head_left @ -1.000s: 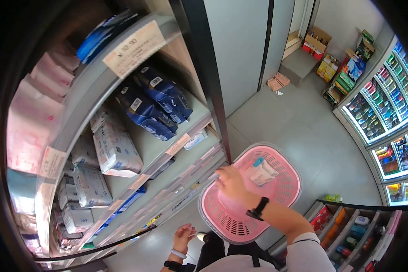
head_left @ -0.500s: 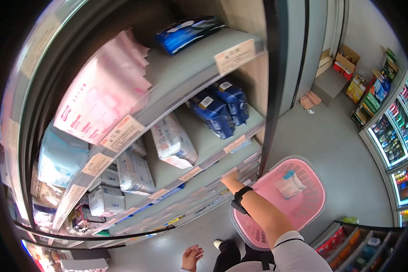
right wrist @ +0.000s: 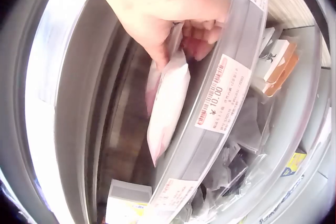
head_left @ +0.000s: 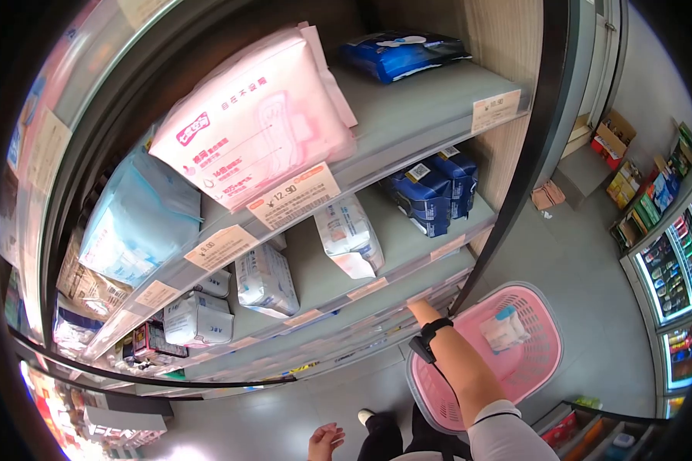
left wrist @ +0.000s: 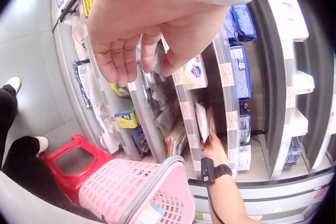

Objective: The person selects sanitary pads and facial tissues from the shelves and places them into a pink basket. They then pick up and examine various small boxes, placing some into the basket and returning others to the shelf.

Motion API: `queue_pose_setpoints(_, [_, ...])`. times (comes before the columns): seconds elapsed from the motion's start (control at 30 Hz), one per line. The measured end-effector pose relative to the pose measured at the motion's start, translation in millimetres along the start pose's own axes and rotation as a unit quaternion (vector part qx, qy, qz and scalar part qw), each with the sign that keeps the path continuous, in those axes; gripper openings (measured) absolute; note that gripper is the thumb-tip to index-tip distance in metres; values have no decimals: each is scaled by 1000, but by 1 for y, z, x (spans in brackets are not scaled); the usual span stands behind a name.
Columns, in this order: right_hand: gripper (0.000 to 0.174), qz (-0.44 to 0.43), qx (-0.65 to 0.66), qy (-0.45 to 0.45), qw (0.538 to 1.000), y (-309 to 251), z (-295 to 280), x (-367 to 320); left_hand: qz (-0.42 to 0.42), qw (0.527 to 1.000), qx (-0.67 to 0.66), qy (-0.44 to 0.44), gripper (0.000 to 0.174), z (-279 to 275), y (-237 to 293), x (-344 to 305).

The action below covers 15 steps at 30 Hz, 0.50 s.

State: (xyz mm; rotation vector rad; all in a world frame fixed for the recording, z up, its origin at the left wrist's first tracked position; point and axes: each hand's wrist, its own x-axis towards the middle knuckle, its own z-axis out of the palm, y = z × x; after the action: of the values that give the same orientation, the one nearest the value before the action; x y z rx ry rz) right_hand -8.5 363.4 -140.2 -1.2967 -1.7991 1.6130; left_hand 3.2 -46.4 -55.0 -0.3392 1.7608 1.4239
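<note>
Right hand (right wrist: pixel 160 8) has a white-and-pink packet (right wrist: pixel 170 106) pinched by one end, the rest sticking out past the fingertips. Can't read any print on it. 10.00 tag (right wrist: pixel 223 95) just beside it. Left hand (left wrist: pixel 149 29) is relaxed, fingers loosely bent. Up and left of the right hand: ABC packs (head_left: pixel 198 323), then a pink pack (head_left: pixel 246 115) with a 12.90 tag (head_left: pixel 295 195).

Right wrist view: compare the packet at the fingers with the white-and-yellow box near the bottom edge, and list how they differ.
The packet is slim and tapers to a point; the box has flat faces and straight edges.
The packet shows pink with its white; the box shows yellow.
The right hand pinches the packet; no hand touches the box.
Both are largely white.
</note>
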Motion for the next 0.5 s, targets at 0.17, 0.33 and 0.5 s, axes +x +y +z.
queue_pose_setpoints(0.17, [35, 72, 158, -2, 985, -44, 12, 19, -8, 1000, -1, 1, 21, 7, 7, 4])
queue_pose_setpoints(0.33, [35, 142, 317, 2, 938, -27, 0, -4, -8, 999, 22, -34, 23, 16, 19, 10])
queue_pose_setpoints(0.5, [32, 124, 307, -66, 941, 15, -26, -21, -4, 996, 31, -82, 26, 31, 29, 37])
